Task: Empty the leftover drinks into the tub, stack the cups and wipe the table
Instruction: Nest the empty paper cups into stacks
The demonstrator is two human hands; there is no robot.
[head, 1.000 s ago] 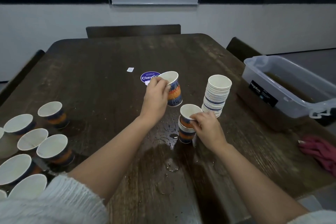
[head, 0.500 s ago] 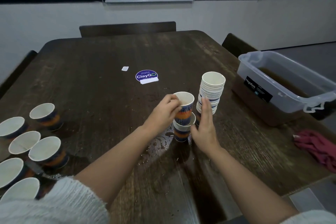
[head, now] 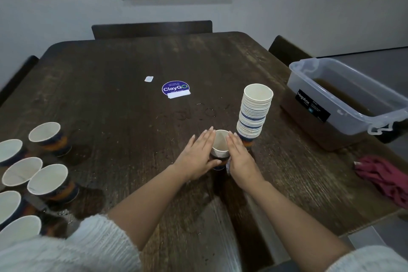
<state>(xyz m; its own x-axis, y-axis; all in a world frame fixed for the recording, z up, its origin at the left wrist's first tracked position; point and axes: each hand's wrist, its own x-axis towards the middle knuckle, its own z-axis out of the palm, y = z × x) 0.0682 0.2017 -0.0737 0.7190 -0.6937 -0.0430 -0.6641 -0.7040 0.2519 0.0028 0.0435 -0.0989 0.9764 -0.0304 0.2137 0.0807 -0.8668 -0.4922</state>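
On the dark wooden surface [head: 123, 86], both hands flank a short stack of paper cups [head: 219, 147] near the middle. The left hand [head: 197, 158] lies flat against the stack's left side with straight fingers, its thumb reaching under toward the base; the right hand [head: 239, 158] presses its straight fingers against the right side. Neither hand curls round the cups.

Just right of and beyond the short stack stands a tall stack of cups [head: 255, 112], white-rimmed with blue bands, its foot touching the right hand's fingertips.

Farther off, a round purple sticker [head: 175, 88] reads "ClayGO", with a white strip across its lower edge; smaller print above the word is too small to read. A little white tag [head: 149, 79] lies just left of it.

At the far right a clear plastic tub [head: 344, 104] holds brown liquid; its black label reads "Megabox". A crumpled red cloth [head: 384, 178] lies nearer, at the right edge.

Along the near left edge sit loose cups [head: 47, 137], open and upright, with wet patches beside them.
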